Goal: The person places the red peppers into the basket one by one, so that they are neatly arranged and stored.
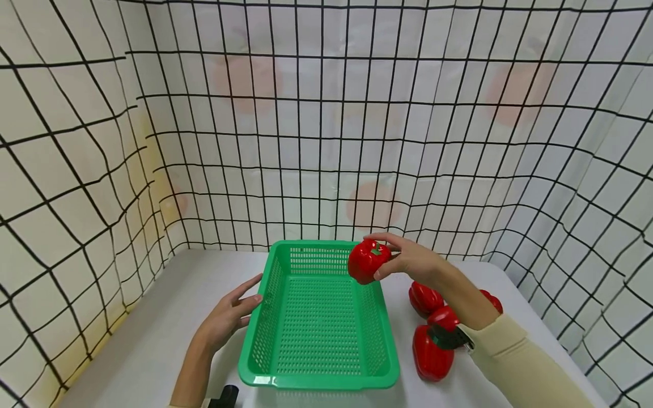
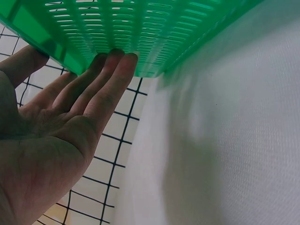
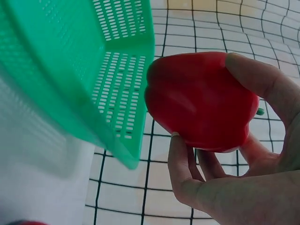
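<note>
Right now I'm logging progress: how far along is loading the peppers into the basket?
Nothing looks done: the green basket holds no peppers. In hand: the right hand grips one red bell pepper over the basket's far right corner, while the left hand touches the basket's left wall with straight fingers. Left: at least three red peppers on the table right of the basket.

This looks like a small corner set up for filming, not a real kitchen or a shop. A white cloth (image 1: 326,141) with black grid lines hangs all around like walls and closes the place in on three sides. A plain white tabletop (image 1: 153,328) stands in the middle of it. On the tabletop sits a green plastic basket (image 1: 318,328), and beside it lie shiny red toy peppers (image 1: 431,351) that look like plastic. There is no furniture to see.
</note>
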`<state>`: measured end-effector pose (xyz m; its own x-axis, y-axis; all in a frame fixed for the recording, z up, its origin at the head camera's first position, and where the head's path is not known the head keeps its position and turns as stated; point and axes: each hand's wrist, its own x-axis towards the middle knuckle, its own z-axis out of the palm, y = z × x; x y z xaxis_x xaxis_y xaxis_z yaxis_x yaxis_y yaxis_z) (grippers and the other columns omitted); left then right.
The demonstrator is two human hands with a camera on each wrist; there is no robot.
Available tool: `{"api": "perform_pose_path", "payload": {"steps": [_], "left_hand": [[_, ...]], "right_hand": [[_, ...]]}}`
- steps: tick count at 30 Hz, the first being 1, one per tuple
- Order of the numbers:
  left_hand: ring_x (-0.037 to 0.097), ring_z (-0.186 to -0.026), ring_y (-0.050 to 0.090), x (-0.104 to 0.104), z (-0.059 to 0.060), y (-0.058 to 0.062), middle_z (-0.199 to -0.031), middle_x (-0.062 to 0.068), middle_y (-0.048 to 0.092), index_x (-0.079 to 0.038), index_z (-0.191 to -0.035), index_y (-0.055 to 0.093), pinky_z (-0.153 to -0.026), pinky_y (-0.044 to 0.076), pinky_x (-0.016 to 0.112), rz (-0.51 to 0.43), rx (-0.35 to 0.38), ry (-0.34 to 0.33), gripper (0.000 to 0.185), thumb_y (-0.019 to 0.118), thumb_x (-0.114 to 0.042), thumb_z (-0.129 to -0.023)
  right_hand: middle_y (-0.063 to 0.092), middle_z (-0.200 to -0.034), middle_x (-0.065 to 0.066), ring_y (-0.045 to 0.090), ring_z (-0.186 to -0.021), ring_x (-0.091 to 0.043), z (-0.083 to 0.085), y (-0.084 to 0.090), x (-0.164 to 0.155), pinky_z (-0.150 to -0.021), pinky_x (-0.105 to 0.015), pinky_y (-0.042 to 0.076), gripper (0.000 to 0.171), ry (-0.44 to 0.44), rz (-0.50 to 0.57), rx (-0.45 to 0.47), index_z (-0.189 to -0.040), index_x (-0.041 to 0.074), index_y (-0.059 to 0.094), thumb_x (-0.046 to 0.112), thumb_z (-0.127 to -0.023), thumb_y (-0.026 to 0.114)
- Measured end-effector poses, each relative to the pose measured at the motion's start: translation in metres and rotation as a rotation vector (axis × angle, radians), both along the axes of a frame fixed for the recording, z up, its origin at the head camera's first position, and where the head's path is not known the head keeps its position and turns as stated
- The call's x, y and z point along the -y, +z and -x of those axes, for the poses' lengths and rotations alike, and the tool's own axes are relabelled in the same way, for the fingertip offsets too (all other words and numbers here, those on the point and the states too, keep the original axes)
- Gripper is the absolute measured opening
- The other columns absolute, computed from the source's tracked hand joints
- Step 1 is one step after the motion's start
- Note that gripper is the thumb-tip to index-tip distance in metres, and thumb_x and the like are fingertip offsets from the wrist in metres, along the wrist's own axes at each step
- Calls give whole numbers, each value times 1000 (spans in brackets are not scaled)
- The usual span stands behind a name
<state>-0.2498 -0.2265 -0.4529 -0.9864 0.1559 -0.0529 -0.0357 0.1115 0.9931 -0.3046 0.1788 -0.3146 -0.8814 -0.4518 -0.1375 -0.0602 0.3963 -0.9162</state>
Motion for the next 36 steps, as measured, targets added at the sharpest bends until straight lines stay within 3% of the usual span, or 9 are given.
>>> {"api": "perform_pose_path", "payload": {"steps": [7, 17, 36], "left_hand": [[31, -118, 68, -1, 0, 0, -146, 18, 56, -30, -156, 39, -100, 54, 54, 7, 4, 27, 69, 69, -42, -95], [32, -117, 69, 0, -1, 2, -144, 21, 56, -28, -157, 38, -100, 55, 51, 1, 0, 17, 69, 69, -40, -96], [32, -119, 68, -2, 2, -1, -146, 17, 56, -31, -156, 40, -99, 54, 53, -10, 9, 30, 67, 69, -38, -96]], "right_hand": [[39, -151, -19, 42, -135, -43, 16, 1, 33, -101, -53, 54, 91, 28, 69, 20, -154, 17, 39, 2, -75, 82], [48, -146, -18, 47, -132, -40, 30, 1, 80, -99, -47, 56, 83, -46, 70, 12, -150, 19, 45, 3, -78, 82], [50, -142, -19, 50, -130, -38, 37, -24, 139, -93, -45, 60, 77, -140, 170, -20, -148, 15, 48, 4, -80, 82]]}}
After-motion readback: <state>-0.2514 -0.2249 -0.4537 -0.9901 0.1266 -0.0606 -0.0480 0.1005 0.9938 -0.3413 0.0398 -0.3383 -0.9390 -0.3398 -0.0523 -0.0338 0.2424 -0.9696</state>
